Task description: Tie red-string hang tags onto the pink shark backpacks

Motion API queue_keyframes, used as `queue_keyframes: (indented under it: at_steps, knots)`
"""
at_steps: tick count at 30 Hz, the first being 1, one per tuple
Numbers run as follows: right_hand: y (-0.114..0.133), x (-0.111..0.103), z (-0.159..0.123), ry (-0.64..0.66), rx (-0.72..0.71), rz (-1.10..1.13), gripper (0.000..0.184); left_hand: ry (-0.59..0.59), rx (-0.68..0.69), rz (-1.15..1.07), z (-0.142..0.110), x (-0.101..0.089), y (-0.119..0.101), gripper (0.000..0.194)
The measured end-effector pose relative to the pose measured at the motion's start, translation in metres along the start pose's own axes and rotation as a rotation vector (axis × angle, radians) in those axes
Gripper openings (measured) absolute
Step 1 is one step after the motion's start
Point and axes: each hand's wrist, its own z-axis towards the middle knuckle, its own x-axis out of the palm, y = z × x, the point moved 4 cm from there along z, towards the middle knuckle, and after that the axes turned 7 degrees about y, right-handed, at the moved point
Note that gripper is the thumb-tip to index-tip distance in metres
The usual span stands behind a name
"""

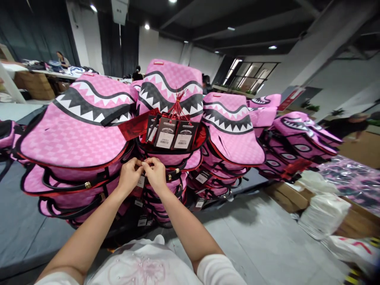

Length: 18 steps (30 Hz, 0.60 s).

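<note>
My left hand [130,176] and my right hand [154,172] meet, fingertips pinched together, at the front of the middle stack of pink backpacks [172,75]. A bit of thin red cord shows between the fingertips. Below them hangs a hang tag [141,181], partly covered by my fingers. Just above, a bunch of black hang tags [166,133] with white barcode labels and red strings rests on the stack. To the left lies a larger pink backpack [68,138] with a black and white shark-tooth print, stacked on others.
Another stack of pink backpacks [231,130] stands to the right, with more beyond it. Cardboard boxes [286,196] and white plastic bags [325,213] lie on the floor at right. A person [346,128] bends at the far right; others are in the background.
</note>
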Motion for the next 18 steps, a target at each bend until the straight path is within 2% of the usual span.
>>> queue_keyframes:
  at_steps: [2,5,8,10,13,14,18]
  knots:
    - [-0.0017,-0.0002,0.0007,0.002,0.004,0.008,0.013,0.015,0.061,-0.018,0.0006,0.0016,-0.0015,0.011]
    - [-0.0041,-0.0004,0.0014,0.002,0.013,0.036,0.014,0.115,0.140,-0.060,0.0012,0.0064,-0.0038,0.016]
    - [-0.0051,-0.0003,0.0013,0.010,0.022,0.087,0.014,0.021,0.095,0.018,0.0005,0.0024,-0.0037,0.011]
    - [-0.0048,-0.0007,0.0010,0.019,0.031,0.114,0.014,0.012,0.099,0.027,-0.0002,0.0012,-0.0051,0.010]
    - [-0.0037,-0.0018,0.0005,0.037,0.046,0.133,0.013,0.163,0.114,-0.075,-0.0003,0.0061,-0.0062,0.015]
    - [-0.0031,-0.0022,0.0004,0.045,0.050,0.139,0.012,0.165,0.092,-0.096,-0.0002,0.0060,-0.0057,0.015]
    - [-0.0009,-0.0040,0.0002,0.054,0.057,0.175,0.014,0.011,0.021,-0.038,0.0004,-0.0002,-0.0065,0.009]
